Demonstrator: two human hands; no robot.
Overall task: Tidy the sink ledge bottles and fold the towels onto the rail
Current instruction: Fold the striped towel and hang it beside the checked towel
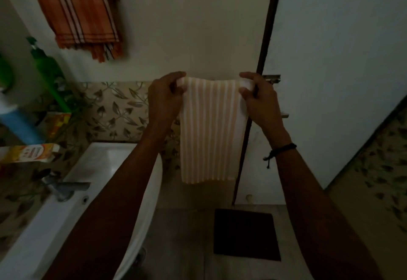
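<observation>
Dim light fills a small bathroom with a pale wall (187, 37), a band of leaf-pattern tiles (116, 108) and a white sink (105, 165) at the lower left. Both arms reach forward, and between them hangs a pale striped towel (211, 130). The left hand (164, 99) is closed on the upper left corner of it, thumb in front and fingers curled behind, and the right hand (259, 101) pinches the upper right corner in the same way. The hands are apart, so the top edge is pulled straight and the cloth falls flat, free in the air in front of the wall. I think it is held like this to make the edges even before it is folded or laid over a rail. A metal bracket (273, 79) shows just behind the right hand, by the dark door frame (264, 48); it may be part of the rail, but I cannot tell.

An orange checked towel (83, 13) already hangs high on the wall at the upper left, folded over; its hanger is out of view. On the ledge left of the sink stand a green bottle (50, 70) and a blue bottle (19, 125), blurred, near two orange cartons (30, 152). They look upright and close together, so the bottle part seems mostly done, and the pale towel is what remains.
</observation>
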